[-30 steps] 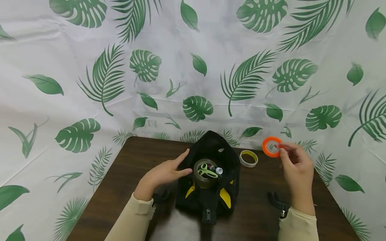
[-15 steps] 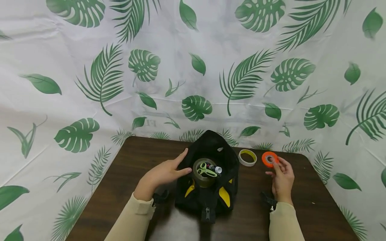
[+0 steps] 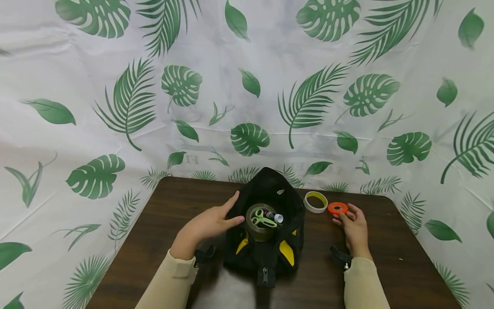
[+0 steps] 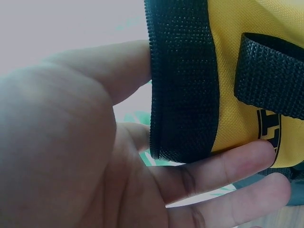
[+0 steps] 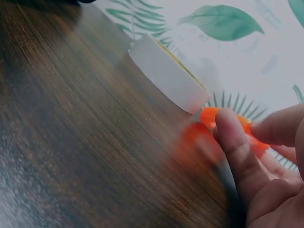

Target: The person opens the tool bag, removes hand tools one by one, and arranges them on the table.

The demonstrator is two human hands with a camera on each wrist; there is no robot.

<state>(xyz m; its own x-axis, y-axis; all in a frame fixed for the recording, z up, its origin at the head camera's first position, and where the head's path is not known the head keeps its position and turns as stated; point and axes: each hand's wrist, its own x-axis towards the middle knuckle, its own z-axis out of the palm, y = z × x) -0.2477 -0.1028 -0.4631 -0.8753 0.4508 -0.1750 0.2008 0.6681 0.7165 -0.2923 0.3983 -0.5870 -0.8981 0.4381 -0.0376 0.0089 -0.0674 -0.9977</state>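
A black and yellow tool bag (image 3: 270, 253) stands mouth up in front of me. My left hand (image 3: 206, 225) holds its left rim; in the left wrist view the thumb goes behind the zipper edge (image 4: 183, 80) while straight fingers (image 4: 237, 166) lie along the yellow outside. Inside sit a wide brown tape roll (image 3: 259, 235), light green scissors (image 3: 263, 219) and a small white-capped bottle (image 3: 278, 218). On the right, my right hand (image 3: 355, 229) pinches an orange tape roll (image 3: 338, 208) between thumb and fingers, low over the table.
A white tape roll with a yellow core (image 3: 315, 202) lies on the dark wooden table (image 3: 386, 257), between the bag and the orange roll. Behind the table's far edge hangs a leaf-patterned white cloth (image 3: 247, 103).
My right hand has brought the orange tape roll down and left, tilting it flatter, beside the white roll. My left hand has stayed at the bag's rim.
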